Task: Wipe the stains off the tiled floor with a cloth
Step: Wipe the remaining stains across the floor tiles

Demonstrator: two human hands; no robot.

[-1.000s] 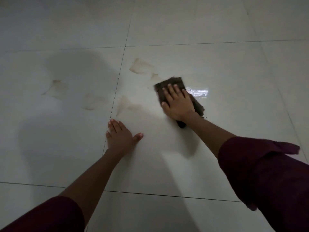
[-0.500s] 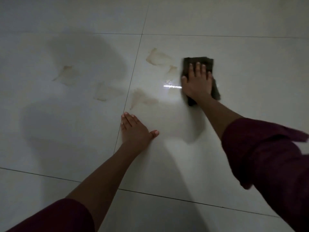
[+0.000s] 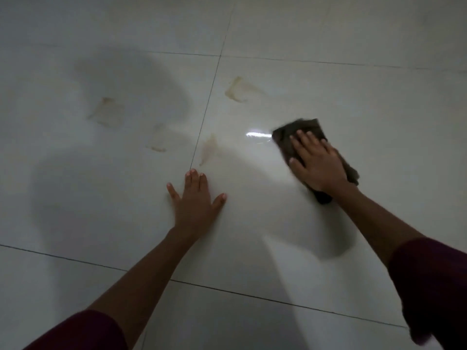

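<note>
A dark brown cloth (image 3: pixel 313 147) is seen flat on the glossy pale tiled floor (image 3: pixel 328 92), and it is pressed down by the right hand (image 3: pixel 317 166); the hand is laid palm-down on the cloth with its fingers (image 3: pixel 302 141) straight and a little spread, nothing being curled round or pinched; the far end of the cloth is left showing beyond the fingertips, and its near end is seen beside the wrist, so the cloth is covered across its middle only. A bright streak of reflected light (image 3: pixel 257 135) is seen on the floor just to the left of the cloth. The left hand (image 3: pixel 195 200) is rested flat on the floor, well apart from the cloth and to its left, nearer the person; its fingers are straight, its thumb is spread outward, and nothing is held by it. A brownish stain (image 3: pixel 240 90) is found beyond the cloth and to its left; a fainter stain (image 3: pixel 209 149) is found to the left of the cloth, just beyond the left fingertips and beside a dark grout line (image 3: pixel 204 117); two more stains (image 3: pixel 106 112) (image 3: pixel 159 140) are found farther left of the cloth, across that grout line. Dark red sleeves (image 3: pixel 429 286) are worn on both arms, pushed back from the forearms; broad soft shadows (image 3: pixel 88 198) are cast on the floor far to the left of the cloth.
</note>
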